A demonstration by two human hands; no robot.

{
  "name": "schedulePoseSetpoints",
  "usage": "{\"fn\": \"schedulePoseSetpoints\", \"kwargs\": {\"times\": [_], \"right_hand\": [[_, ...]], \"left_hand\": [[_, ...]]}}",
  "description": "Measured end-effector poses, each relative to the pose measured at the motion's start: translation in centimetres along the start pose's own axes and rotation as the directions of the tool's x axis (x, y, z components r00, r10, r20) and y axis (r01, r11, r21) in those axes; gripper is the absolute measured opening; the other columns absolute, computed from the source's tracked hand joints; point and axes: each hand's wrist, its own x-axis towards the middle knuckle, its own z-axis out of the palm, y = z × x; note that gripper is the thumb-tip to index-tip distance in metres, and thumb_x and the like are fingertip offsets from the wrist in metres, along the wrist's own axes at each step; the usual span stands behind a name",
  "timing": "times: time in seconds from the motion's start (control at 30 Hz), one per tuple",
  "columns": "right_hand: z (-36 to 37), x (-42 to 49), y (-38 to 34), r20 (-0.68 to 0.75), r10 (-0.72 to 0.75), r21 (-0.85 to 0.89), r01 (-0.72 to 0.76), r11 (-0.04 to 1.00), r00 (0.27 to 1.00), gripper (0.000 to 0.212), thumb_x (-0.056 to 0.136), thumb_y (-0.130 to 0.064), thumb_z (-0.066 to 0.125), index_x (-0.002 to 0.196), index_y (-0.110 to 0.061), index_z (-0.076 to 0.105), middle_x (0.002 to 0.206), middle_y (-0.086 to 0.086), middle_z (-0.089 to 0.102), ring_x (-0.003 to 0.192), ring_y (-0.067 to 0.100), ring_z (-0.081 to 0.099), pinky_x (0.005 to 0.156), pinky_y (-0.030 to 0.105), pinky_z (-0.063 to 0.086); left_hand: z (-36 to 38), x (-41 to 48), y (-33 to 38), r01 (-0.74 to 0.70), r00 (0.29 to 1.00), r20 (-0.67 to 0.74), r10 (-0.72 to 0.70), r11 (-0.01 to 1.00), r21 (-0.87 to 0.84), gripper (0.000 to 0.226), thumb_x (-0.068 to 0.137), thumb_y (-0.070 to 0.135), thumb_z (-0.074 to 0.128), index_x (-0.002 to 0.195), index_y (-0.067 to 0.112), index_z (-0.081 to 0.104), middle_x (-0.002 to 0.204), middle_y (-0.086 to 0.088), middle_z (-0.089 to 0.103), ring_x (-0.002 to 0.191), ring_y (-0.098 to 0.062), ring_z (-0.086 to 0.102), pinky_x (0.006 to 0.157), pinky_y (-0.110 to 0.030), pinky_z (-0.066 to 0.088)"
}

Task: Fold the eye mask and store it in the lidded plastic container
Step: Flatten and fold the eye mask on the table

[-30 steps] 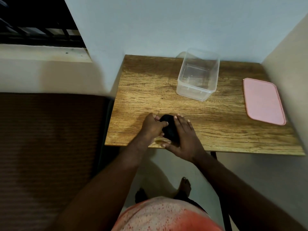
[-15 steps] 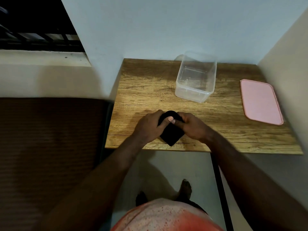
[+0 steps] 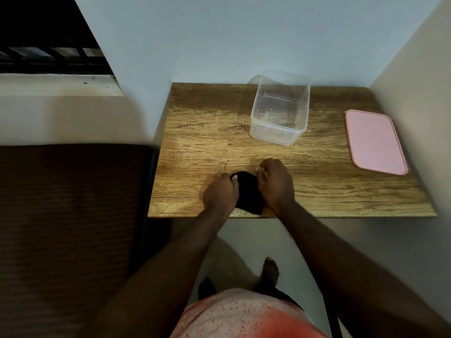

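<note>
The right hand, a second ago flat with straight fingers over the small black fabric eye mask, now curls round its right side; the left hand now pinches its left edge, with more cloth showing between them

Head camera looks down, seemingly close, onto the table.

Before me a wood-grain table fills a dim corner: pale blue wall behind, beige wall to my right. A dark barred window sits upper left, a brown ribbed surface beneath.
</note>
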Motion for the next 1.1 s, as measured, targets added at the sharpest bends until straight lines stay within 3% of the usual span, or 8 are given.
{"fn": "schedulePoseSetpoints", "kwargs": {"times": [0.2,0.33,0.5,0.73,0.8,0.87,0.97,1.1], "right_hand": [[2.6,-4.7,-3.9,0.159,-0.233,0.402,0.153,0.903,0.959,0.066,0.101,-0.055,0.026,0.144,-0.008,0.041,0.143,0.011,0.051,0.132,0.016,0.045,0.114,0.032,0.031],[3.5,-4.8,-2.1,0.268,-0.283,0.128,0.258,0.958,0.921,0.088,0.091,-0.068,-0.004,0.155,-0.012,0.019,0.163,0.008,0.019,0.151,0.018,0.011,0.123,0.038,0.004],[3.1,-5.7,0.9,0.349,-0.257,-0.162,0.329,0.931,0.901,0.093,0.090,-0.073,-0.002,0.157,-0.008,0.006,0.165,0.012,0.001,0.151,0.020,-0.011,0.121,0.039,-0.010],[1.9,-7.1,2.5,0.352,-0.190,-0.240,0.285,0.928,0.916,0.097,0.091,-0.075,0.018,0.156,-0.006,0.000,0.164,0.014,-0.003,0.152,0.027,-0.005,0.122,0.045,-0.002],[1.0,-6.5,2.5,0.427,-0.156,-0.170,0.248,0.954,0.891,0.098,0.088,-0.078,0.017,0.157,-0.010,0.002,0.165,0.008,0.000,0.152,0.025,0.000,0.122,0.047,0.000],[0.1,-5.0,2.0,0.384,-0.155,0.043,0.150,0.988,0.910,0.091,0.088,-0.077,0.027,0.155,-0.016,0.019,0.158,0.005,0.029,0.144,0.025,0.029,0.118,0.051,0.023],[-1.0,-2.8,0.8,0.360,-0.059,0.349,-0.076,0.934,0.931,0.070,0.093,-0.049,0.058,0.149,-0.016,0.034,0.139,0.001,0.050,0.125,0.017,0.050,0.103,0.037,0.044],[-0.4,-1.2,-0.4,0.401,-0.003,0.396,-0.171,0.902,0.916,0.015,0.094,-0.023,0.062,0.106,-0.013,0.066,0.100,0.002,0.070,0.095,0.023,0.067,0.072,0.026,0.048]], "left_hand": [[-0.3,0.1,0.5,0.033,0.994,0.109,-0.032,0.999,-0.009,0.034,0.101,0.037,0.038,0.112,0.015,0.060,0.111,-0.006,0.067,0.105,-0.025,0.062,0.083,-0.031,0.042],[-0.8,0.0,1.0,-0.031,0.996,0.089,0.015,0.983,0.181,0.038,0.101,0.035,0.033,0.123,0.011,0.054,0.117,-0.010,0.065,0.109,-0.028,0.060,0.090,-0.037,0.045],[0.1,1.2,-1.1,-0.150,0.987,0.073,0.140,0.977,0.149,0.043,0.103,0.039,0.029,0.113,0.010,0.058,0.105,-0.015,0.068,0.098,-0.034,0.060,0.076,-0.037,0.045],[-0.4,1.7,-1.8,-0.070,0.979,0.176,0.103,0.980,-0.185,0.033,0.102,0.037,0.039,0.100,0.010,0.059,0.083,-0.004,0.064,0.048,-0.018,0.063,0.058,-0.030,0.050],[-0.7,1.6,-2.1,-0.114,0.972,0.172,0.163,0.958,-0.262,0.029,0.102,0.033,0.042,0.101,0.011,0.060,0.086,-0.002,0.061,0.055,-0.019,0.062,0.057,-0.028,0.044],[-1.0,1.7,-2.4,-0.203,0.955,0.147,0.256,0.931,-0.305,0.024,0.101,0.028,0.045,0.102,0.011,0.062,0.087,-0.001,0.057,0.075,-0.021,0.057,0.064,-0.029,0.040],[-1.5,1.9,-2.4,-0.313,0.905,0.170,0.389,0.881,-0.354,0.019,0.100,0.025,0.047,0.092,0.013,0.060,0.081,-0.003,0.060,0.077,-0.024,0.056,0.068,-0.037,0.045],[-1.9,2.2,-1.7,-0.287,0.921,0.141,0.363,0.877,-0.386,0.015,0.100,0.022,0.047,0.101,0.011,0.057,0.085,-0.007,0.062,0.078,-0.026,0.059,0.067,-0.037,0.046]]}}
